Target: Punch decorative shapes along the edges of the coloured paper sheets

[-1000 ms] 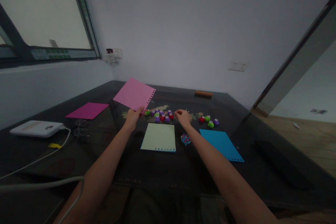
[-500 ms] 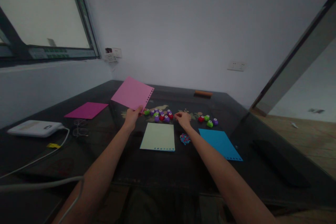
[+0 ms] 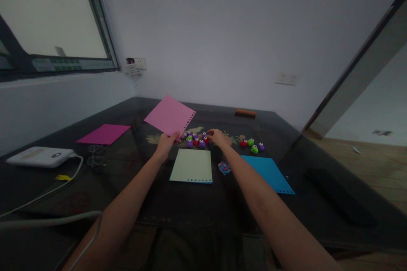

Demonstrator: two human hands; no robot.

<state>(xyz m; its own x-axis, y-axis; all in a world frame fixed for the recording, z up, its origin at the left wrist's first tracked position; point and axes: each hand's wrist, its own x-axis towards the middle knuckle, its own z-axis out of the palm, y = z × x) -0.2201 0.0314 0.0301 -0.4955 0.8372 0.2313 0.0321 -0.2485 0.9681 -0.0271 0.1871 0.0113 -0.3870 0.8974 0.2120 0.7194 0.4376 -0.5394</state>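
My left hand [image 3: 165, 143] grips a pink sheet of paper [image 3: 170, 115] by its near corner. The sheet is raised and tilted above the table, with punched holes along its right edge. My right hand [image 3: 218, 136] has its fingers drawn together at the right end of a cluster of small purple, red and green eyeball toys [image 3: 196, 141]; whether it pinches anything is hidden. A pale yellow punched sheet [image 3: 191, 165] lies in front of the cluster. Beside it is a small pile of blue and pink bits [image 3: 224, 168]. A blue punched sheet [image 3: 265, 169] lies partly beneath my right forearm.
More eyeball toys [image 3: 254, 149] sit to the right. At left are a magenta sheet [image 3: 104, 134], clear glasses [image 3: 96, 155] and a white device [image 3: 41, 156] with a cable. A brown block [image 3: 246, 113] lies at the back; a dark slab [image 3: 340, 197] lies at right.
My left hand has carried the pink sheet a little to the right, towards the cluster. My right hand has shifted slightly left and away from me, over the cluster's right end.
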